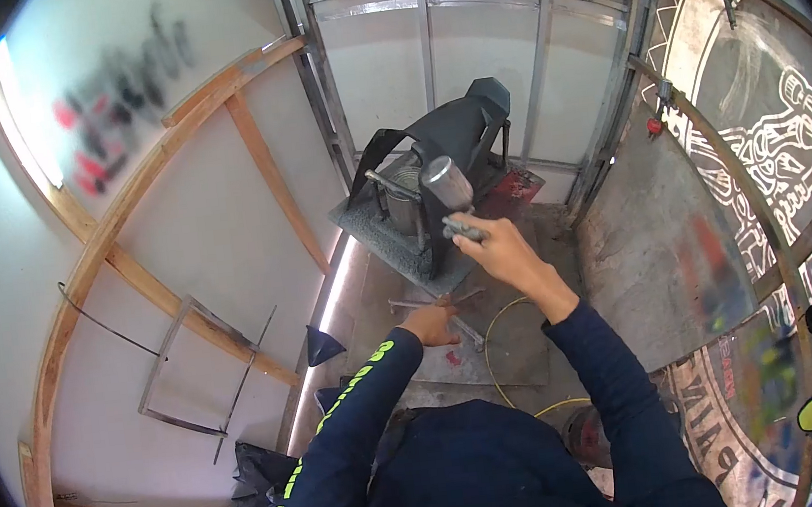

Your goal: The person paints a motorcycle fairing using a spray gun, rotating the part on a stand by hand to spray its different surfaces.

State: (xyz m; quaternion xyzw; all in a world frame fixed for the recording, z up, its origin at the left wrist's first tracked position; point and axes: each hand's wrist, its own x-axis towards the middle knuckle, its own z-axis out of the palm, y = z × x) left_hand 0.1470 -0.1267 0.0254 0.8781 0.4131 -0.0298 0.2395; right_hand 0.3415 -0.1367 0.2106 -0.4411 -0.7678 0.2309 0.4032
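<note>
From my remote seat I am seeing the right hand [505,258] reaching in at 3 o'clock from the centre of the view, its fingers wrapping closed around the body of a spray gun [449,190] whose silver cup is tilting up toward 1 o'clock. Behind the cup, a dark fairing panel [453,135] is sitting at about 1 o'clock, its far end pointing away from me; I cannot tell whether the gun is touching it. A ribbed cylinder [405,209] is standing at 12 o'clock under the panel's near end, and a speckled grey board [364,233] is lying beneath both. The left hand [430,323] is hovering or resting at 6 o'clock, right by the board's near corner, its fingers partly bent; I cannot tell whether they are pinching that corner or only lying next to it. Below the board, a metal stand [471,333] is spreading its legs toward 5 o'clock, and a yellow hose [489,354] is curving across the floor beyond it. Farther out at 8 o'clock, a thin metal frame [155,384] is leaning by the white wall [93,385].
</note>
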